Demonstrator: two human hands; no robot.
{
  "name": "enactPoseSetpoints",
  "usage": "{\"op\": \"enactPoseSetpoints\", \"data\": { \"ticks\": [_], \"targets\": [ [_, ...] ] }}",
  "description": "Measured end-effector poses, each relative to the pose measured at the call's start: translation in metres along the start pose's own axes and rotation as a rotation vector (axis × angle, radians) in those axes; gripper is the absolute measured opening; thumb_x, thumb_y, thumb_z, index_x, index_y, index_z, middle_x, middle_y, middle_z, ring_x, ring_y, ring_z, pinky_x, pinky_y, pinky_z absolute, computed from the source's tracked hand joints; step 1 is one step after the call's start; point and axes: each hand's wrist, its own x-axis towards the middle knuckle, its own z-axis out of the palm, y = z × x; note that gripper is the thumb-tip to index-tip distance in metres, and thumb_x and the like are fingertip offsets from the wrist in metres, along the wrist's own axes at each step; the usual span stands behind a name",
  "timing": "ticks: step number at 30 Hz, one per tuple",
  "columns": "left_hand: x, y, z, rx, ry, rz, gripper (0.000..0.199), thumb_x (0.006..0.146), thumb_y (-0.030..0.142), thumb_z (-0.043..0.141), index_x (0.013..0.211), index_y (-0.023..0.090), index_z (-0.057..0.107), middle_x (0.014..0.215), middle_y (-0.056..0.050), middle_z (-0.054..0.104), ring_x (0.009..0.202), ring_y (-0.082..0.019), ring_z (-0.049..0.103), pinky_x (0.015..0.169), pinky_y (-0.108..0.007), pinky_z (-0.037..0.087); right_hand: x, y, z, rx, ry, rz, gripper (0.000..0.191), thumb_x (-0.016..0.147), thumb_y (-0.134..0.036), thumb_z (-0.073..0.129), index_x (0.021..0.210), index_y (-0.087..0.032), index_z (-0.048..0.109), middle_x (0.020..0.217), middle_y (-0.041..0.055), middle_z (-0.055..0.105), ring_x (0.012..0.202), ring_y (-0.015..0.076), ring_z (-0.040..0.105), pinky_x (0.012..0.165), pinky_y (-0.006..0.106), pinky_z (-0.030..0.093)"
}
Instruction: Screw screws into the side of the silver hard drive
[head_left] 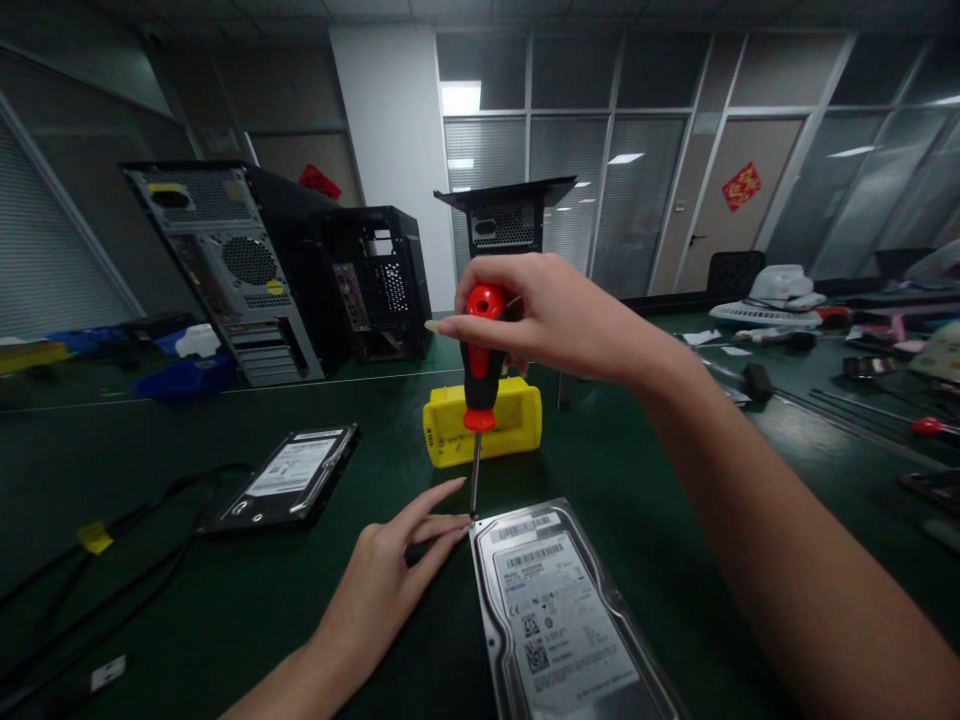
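Note:
My right hand (529, 305) is wrapped round the red and black handle of a screwdriver (478, 390), held upright. Its shaft points down, and the tip meets the near-left area of my fingertips at the top left corner of a silver hard drive (555, 600). The drive lies label up on the table. My left hand (397, 550) is beside that corner, thumb and a finger pinched at the screwdriver's tip, the index finger stretched out above them. Whatever is between those fingertips is too small to make out. Behind the screwdriver stands a yellow plastic bin (517, 425).
A second hard drive (289, 475) lies at left, near black cables (97, 540). Computer cases (240, 260) stand behind, with a blue bin (184, 378) beside them. Another red-handled tool (930, 427) and assorted items lie at right on the green table (375, 620).

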Motion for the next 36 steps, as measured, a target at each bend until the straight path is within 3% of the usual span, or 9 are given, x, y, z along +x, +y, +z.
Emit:
{"op": "enactPoseSetpoints", "data": {
  "ticks": [19,29,36],
  "targets": [
    [0.002,0.006,-0.001,0.026,-0.013,-0.002,0.025,0.087,0.025,0.055,0.109,0.02,0.064,0.103,0.002,0.073,0.091,-0.015,0.07,0.084,-0.023,0.056,0.002,0.0,0.009,-0.001,0.025,-0.074,0.036,0.085,-0.045,0.053,0.091,-0.01,0.059,0.078,0.0015,0.055,0.067,0.0074,0.047,0.059,0.022,0.038],
    [0.002,0.005,0.0,0.056,0.0,0.014,0.027,0.087,0.026,0.055,0.11,0.02,0.066,0.105,0.0,0.072,0.092,-0.016,0.07,0.083,-0.026,0.057,0.003,0.0,0.014,-0.027,0.061,-0.136,0.035,0.085,-0.045,0.052,0.09,-0.011,0.058,0.077,0.0006,0.053,0.069,0.0086,0.048,0.062,0.023,0.039],
    [0.006,0.008,0.001,0.102,-0.062,-0.02,0.025,0.089,0.029,0.052,0.107,0.025,0.068,0.106,0.003,0.072,0.097,-0.018,0.068,0.087,-0.03,0.056,0.003,-0.001,0.014,-0.015,0.056,-0.142,0.036,0.086,-0.045,0.052,0.093,-0.011,0.059,0.079,0.0017,0.053,0.073,0.0103,0.049,0.065,0.025,0.039]
  ]
}}
